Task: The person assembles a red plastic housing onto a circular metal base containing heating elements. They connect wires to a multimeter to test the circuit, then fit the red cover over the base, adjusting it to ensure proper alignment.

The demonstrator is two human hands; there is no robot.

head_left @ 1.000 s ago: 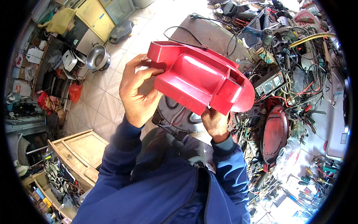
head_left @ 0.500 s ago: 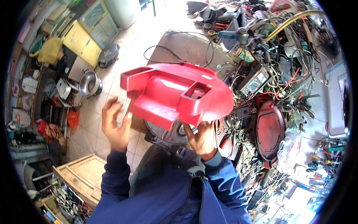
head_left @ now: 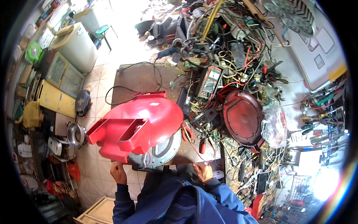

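A large red plastic housing (head_left: 156,112) with open box-like compartments sits tilted on a round grey appliance base (head_left: 164,151). Both are at the near side of a brown worktable (head_left: 126,82). Just below the housing's near corner, my left hand (head_left: 118,173) is closed at the table's front edge, its fingertips partly hidden. Farther right along that edge, my right hand (head_left: 203,173) has its fingers bent against the rim. Neither hand touches the housing. Thin wires hang beside the base, and a red-handled screwdriver (head_left: 203,146) lies near my right hand.
Right of the table, a dark red oval cover (head_left: 243,118) and a multimeter (head_left: 210,81) lie among heaped cables and parts. A clear plastic bag (head_left: 274,127) is beside the cover. On the floor to the left are a metal bowl (head_left: 76,134) and a dark bag (head_left: 83,102).
The red housing has come down and left onto the grey base, out of my right hand. Both hands have drawn back to the table's front edge, and the left has closed. My view has shifted.
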